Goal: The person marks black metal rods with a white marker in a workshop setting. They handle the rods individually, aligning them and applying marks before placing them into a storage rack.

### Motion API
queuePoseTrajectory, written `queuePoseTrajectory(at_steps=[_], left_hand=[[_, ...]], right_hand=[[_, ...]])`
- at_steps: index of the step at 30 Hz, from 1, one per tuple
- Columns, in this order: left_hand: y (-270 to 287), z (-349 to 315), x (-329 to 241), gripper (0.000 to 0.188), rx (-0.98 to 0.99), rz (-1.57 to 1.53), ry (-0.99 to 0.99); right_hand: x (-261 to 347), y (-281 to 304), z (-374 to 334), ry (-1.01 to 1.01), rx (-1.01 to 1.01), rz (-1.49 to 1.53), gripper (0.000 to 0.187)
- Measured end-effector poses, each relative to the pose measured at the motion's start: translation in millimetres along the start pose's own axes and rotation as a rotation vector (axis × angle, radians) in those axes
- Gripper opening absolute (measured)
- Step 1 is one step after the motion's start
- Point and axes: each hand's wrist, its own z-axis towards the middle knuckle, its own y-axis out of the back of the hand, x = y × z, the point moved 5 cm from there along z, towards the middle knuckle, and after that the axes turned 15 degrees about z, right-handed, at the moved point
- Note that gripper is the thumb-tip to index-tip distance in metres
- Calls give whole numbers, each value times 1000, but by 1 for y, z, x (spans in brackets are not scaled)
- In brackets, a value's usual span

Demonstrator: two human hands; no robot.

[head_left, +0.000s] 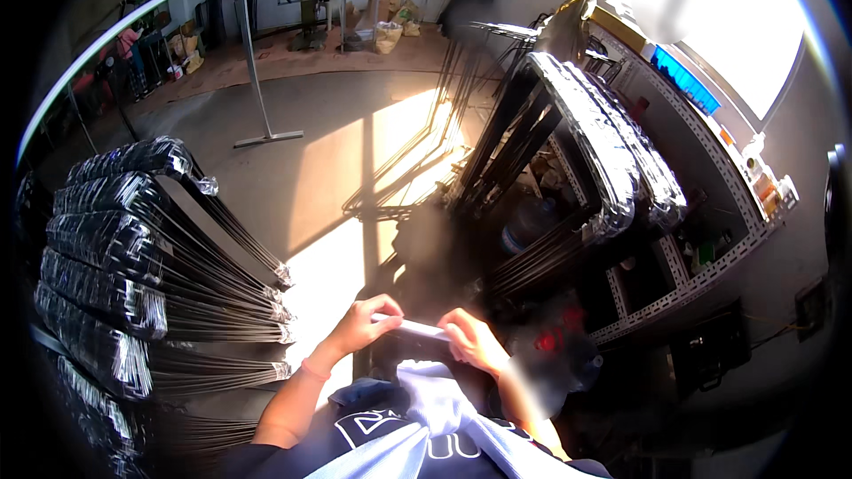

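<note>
In front of my waist, my left hand and my right hand hold a pale lavender strip stretched between them. The left fingers pinch one end, and those of the right are closed round the other. It looks like cloth, but whether it joins the pale cloth knotted over my chest I cannot make out. That cloth spreads to both sides over my dark printed shirt. A thin pinkish band circles my left wrist.
Bundles of black rods or frames in clear wrap stand at the left. More wrapped frames lean at the right, by a perforated metal shelf with a blue bin. A metal rail and a distant person are at far left.
</note>
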Motion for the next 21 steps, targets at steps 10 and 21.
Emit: queuePoseTrajectory(at_steps=[10,21], left_hand=[[-8,366,49,11,238,139,-287],[141,592,180,11,37,-73,252]], right_hand=[[37,216,254,424,-377,566,7],[173,247,633,95,366,531,15]])
